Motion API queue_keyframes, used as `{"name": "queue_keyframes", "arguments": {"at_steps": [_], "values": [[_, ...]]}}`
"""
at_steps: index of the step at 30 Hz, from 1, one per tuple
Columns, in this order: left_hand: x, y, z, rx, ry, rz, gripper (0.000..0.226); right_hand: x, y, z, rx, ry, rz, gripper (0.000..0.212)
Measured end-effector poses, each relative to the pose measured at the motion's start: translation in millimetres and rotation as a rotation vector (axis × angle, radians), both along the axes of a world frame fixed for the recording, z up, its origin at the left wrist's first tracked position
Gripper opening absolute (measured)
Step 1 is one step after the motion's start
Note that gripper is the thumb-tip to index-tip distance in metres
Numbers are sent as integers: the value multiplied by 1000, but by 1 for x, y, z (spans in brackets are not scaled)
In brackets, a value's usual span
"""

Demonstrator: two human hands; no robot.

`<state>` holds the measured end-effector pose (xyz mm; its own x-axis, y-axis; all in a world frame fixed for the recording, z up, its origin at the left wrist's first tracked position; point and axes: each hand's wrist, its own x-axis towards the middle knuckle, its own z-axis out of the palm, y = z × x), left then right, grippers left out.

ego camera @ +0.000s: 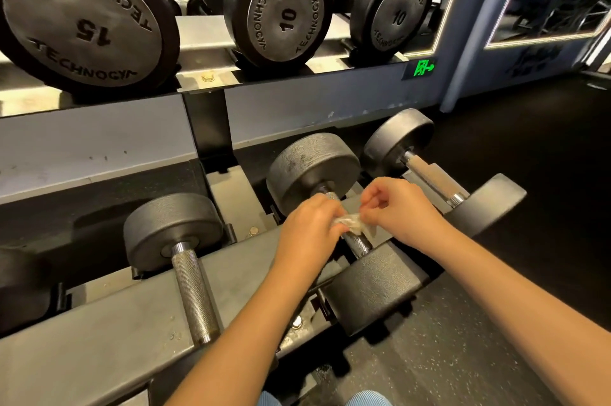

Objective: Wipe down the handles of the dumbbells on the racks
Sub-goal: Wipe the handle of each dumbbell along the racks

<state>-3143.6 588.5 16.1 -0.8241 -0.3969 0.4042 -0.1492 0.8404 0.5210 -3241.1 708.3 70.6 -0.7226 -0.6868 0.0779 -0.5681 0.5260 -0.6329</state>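
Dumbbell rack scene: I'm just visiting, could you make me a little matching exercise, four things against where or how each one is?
Things: 1 dumbbell marked 15; 2 wipe; 3 green sign; 4 lower-left knurled handle.
States: A on the wall; B upper shelf, left; C bare, untouched; D pinched by left hand and right hand.
Pairs: 1-B, 2-D, 3-A, 4-C.

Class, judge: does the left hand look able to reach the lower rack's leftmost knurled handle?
Probably yes: the handle lies bare, nothing between it and the left hand, which pinches a wipe.
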Motion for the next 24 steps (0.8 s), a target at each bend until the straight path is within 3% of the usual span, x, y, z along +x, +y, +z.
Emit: {"name": "queue_keyframes", "arguments": {"at_steps": [4,11,16,24], "values": [[-4,0,-4,55,111,210,20,3,16,-11,-37,26,-59,16],[-11,5,-12,-116,-136,229,31,13,29,-17,-17,-10,-112,21],[-22,-3,-9,73,-5,266,26,17,28,-14,38,9,-109,30],[-15,8,-17,340,-11,205,10,22,26,-17,65,76,-157,35]]}}
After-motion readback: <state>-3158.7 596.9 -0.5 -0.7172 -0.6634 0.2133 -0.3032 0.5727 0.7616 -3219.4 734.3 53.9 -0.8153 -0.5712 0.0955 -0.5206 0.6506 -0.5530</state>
